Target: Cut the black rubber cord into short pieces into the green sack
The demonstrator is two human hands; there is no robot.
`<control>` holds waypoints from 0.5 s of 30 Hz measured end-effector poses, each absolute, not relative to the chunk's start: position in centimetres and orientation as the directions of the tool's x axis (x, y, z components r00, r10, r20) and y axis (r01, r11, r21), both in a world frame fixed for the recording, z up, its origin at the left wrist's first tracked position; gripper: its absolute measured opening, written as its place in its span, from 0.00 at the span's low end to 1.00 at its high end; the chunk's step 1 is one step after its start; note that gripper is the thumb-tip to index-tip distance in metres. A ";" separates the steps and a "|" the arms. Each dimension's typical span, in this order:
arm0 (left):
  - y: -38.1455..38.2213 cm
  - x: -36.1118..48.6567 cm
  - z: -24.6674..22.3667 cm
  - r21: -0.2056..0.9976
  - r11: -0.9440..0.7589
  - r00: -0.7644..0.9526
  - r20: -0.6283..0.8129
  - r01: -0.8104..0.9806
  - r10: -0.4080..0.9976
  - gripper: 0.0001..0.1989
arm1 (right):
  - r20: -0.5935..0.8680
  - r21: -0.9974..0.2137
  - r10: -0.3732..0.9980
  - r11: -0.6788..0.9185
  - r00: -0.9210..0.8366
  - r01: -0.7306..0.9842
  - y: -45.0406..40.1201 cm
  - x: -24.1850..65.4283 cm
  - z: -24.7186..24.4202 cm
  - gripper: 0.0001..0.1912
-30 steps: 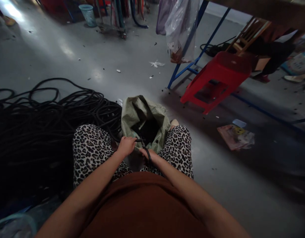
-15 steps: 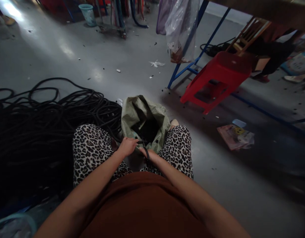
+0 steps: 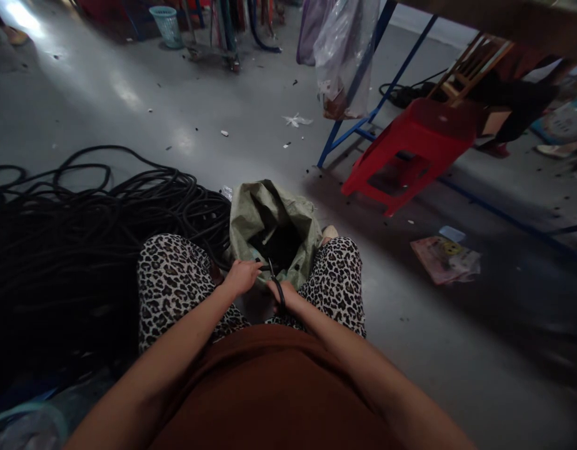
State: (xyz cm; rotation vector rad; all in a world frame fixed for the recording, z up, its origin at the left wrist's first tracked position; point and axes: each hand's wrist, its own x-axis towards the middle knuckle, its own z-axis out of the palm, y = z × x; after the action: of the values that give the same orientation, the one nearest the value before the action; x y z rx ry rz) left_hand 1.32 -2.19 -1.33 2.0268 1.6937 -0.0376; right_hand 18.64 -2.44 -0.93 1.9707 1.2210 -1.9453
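My left hand (image 3: pixel 242 277) is closed around a black cord (image 3: pixel 265 269), whose short free end sticks out to the right. Scissors with black handles (image 3: pixel 281 295) are in my right hand (image 3: pixel 289 301), fingers wrapped on the grips. Their blades point away from me and meet the cord near its end. Both hands are over the near rim of an open green woven sack (image 3: pixel 244 219) standing between my knees. Dark pieces lie inside the sack, too dim to make out singly.
A large tangle of black cord (image 3: pixel 161 200) spreads over the floor at left. To the right are a tipped red plastic stool (image 3: pixel 410 150), a blue-legged table frame (image 3: pixel 330 144) and a pink printed packet (image 3: pixel 441 259). Another person sits at far right. A light blue basket (image 3: pixel 167 28) stands behind.
The scissors' handle has swung wider and my right hand has shifted slightly right. My left hand stays in place on the cord.
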 end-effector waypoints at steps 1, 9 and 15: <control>-2.2 1.3 -1.3 0.350 -0.094 0.217 -0.331 0.932 0.918 0.18 | -0.875 -0.449 0.460 -0.658 -0.150 0.604 -2.4 18.7 -0.9 0.20; -2.0 0.6 -1.1 0.313 -0.003 0.115 -0.340 0.950 0.933 0.18 | -0.863 -0.466 0.484 -0.658 -0.142 0.591 -2.5 18.8 0.3 0.21; -1.9 -0.2 -1.7 0.306 0.023 0.078 -0.313 0.952 0.946 0.17 | -0.867 -0.469 0.476 -0.681 -0.147 0.562 -2.3 19.1 0.2 0.19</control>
State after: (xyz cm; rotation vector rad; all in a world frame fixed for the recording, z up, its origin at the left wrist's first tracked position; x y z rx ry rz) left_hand -0.23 -1.88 -1.72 1.9283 1.8732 -0.0164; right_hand 19.10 -2.35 0.24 2.0067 1.2233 -1.9821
